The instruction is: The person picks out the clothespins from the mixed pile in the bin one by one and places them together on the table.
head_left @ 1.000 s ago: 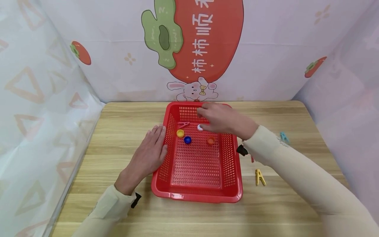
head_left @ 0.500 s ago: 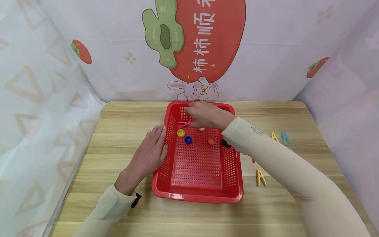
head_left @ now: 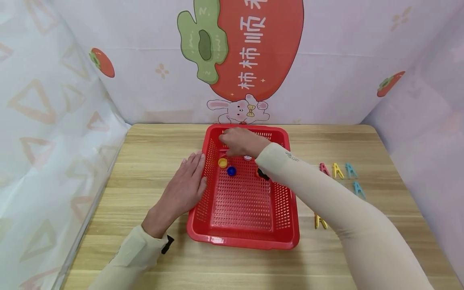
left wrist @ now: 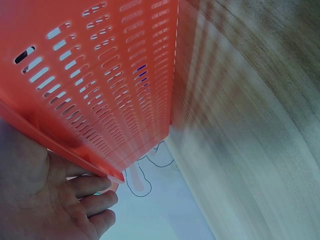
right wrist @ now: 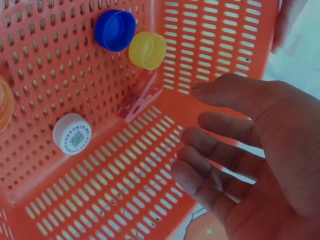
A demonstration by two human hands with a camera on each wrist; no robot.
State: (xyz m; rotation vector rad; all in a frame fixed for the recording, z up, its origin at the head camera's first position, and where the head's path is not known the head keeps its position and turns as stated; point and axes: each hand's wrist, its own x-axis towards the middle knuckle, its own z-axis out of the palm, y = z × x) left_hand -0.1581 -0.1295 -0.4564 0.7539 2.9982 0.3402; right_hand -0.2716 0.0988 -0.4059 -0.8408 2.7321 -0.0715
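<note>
My left hand (head_left: 185, 187) rests along the left rim of a red plastic basket (head_left: 243, 243), fingers mostly straight. Over the basket's far left part reaches my right hand (head_left: 243, 141). Its fingers are loosely bent and hold nothing, as the right wrist view shows. Near those fingers, a pink-red clothespin (right wrist: 141, 97) lies in the basket's corner. Beside it is a yellow bottle cap (right wrist: 147, 50), next to a blue cap (right wrist: 115, 30). A white cap (right wrist: 72, 134) with a printed top lies apart. An orange cap (right wrist: 4, 102) is cut off by the view's edge.
Right of the basket, several clothespins lie on the wooden table (head_left: 156, 141): a red one (head_left: 324, 169), a yellow one (head_left: 338, 170), blue ones (head_left: 351, 170) and a yellow pair (head_left: 320, 221) partly behind my right sleeve. A printed cloth (head_left: 145, 88) hangs behind.
My right hand has moved left across the basket toward the clothespin in the corner. More clothespins show on the table as the sleeve shifted. The left hand has stayed put.
</note>
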